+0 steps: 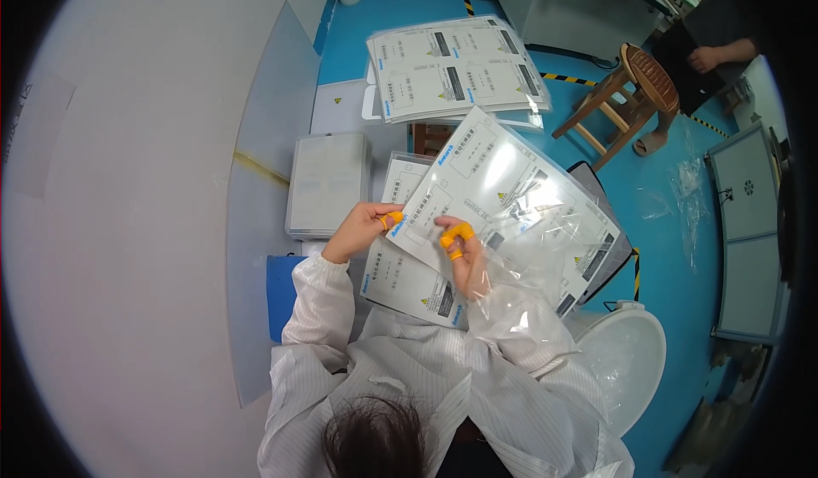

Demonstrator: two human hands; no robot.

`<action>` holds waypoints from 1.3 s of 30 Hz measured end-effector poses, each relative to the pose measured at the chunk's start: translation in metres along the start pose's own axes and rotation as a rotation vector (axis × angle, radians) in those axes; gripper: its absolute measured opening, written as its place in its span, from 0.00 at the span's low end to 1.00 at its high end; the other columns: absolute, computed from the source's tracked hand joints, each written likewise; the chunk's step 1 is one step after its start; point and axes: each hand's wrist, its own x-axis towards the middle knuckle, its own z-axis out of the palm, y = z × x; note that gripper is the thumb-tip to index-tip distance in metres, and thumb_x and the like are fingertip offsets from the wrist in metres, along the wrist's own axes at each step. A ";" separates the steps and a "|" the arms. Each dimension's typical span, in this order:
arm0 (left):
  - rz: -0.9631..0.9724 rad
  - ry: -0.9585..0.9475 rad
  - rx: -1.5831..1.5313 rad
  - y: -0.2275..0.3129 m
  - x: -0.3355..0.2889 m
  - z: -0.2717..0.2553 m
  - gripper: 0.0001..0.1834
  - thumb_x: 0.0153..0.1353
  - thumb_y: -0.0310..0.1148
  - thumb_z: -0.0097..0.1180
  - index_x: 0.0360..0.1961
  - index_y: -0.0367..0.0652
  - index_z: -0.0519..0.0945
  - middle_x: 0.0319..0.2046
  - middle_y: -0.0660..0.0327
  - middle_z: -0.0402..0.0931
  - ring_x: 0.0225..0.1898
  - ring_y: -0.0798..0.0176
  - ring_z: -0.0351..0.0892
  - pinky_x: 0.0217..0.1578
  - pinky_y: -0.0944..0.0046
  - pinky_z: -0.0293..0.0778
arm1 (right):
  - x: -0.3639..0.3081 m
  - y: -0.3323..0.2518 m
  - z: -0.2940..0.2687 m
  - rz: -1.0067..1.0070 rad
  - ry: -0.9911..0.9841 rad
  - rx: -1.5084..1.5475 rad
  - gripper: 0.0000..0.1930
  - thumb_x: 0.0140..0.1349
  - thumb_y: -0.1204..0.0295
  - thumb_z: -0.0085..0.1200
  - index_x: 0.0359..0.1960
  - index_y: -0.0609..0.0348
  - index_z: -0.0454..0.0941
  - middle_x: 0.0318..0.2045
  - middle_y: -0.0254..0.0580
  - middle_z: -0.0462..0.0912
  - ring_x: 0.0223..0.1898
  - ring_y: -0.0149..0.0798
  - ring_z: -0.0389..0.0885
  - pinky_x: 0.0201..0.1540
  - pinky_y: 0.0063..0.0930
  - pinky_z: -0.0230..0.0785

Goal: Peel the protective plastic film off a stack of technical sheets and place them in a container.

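Note:
A large white printed sheet (490,180) with several label panels lies tilted in front of me. My left hand (362,229), with a yellow-orange finger cot, pinches its left edge. Over the sheet's lower left part is my right hand (462,252), its cot-covered fingers curled in; what they hold, if anything, I cannot make out. Crumpled clear plastic film (532,261) spreads beside my right hand and over that wrist and sleeve. Beneath the tilted sheet lie more printed sheets (400,282), partly hidden.
A stack of printed sheets (456,69) stands farther off. Left are a lidded translucent box (328,184), a blue box (281,295) and a panel (273,188). Right are a wooden stool (626,103), a seated person's hand (705,59), a white round bin (626,367) and a grey cabinet (750,231).

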 end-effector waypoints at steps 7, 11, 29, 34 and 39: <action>-0.128 0.085 -0.214 -0.012 -0.003 0.001 0.15 0.61 0.28 0.48 0.49 0.36 0.74 0.38 0.60 0.78 0.35 0.72 0.74 0.39 0.73 0.71 | 0.023 -0.008 -0.050 0.031 0.285 0.662 0.10 0.66 0.65 0.40 0.38 0.60 0.65 0.42 0.52 0.76 0.40 0.36 0.77 0.45 0.24 0.70; -0.043 0.107 -0.137 0.000 -0.002 0.005 0.15 0.61 0.27 0.49 0.49 0.35 0.75 0.38 0.60 0.78 0.35 0.72 0.74 0.39 0.74 0.70 | 0.014 -0.031 -0.020 0.203 -0.029 0.017 0.08 0.59 0.74 0.47 0.39 0.62 0.69 0.32 0.43 0.77 0.30 0.34 0.74 0.36 0.24 0.68; -0.111 0.106 -0.151 -0.019 0.002 0.004 0.14 0.62 0.30 0.47 0.46 0.36 0.76 0.33 0.63 0.78 0.30 0.71 0.73 0.34 0.69 0.72 | 0.009 0.016 -0.063 0.280 0.462 0.948 0.15 0.66 0.59 0.36 0.40 0.57 0.66 0.29 0.43 0.73 0.32 0.42 0.75 0.37 0.37 0.71; 0.007 -0.056 -0.052 -0.015 -0.004 -0.021 0.21 0.60 0.40 0.51 0.49 0.37 0.75 0.34 0.62 0.78 0.31 0.70 0.74 0.35 0.70 0.73 | 0.017 -0.005 -0.057 0.236 0.518 1.187 0.08 0.65 0.64 0.40 0.38 0.54 0.65 0.20 0.30 0.64 0.18 0.27 0.61 0.21 0.21 0.58; 0.167 -0.262 0.017 0.039 0.015 -0.018 0.32 0.57 0.56 0.48 0.51 0.38 0.73 0.33 0.60 0.79 0.34 0.68 0.74 0.39 0.70 0.70 | 0.020 -0.018 -0.046 0.308 0.520 0.892 0.10 0.67 0.64 0.34 0.38 0.56 0.64 0.16 0.29 0.59 0.14 0.25 0.54 0.18 0.20 0.49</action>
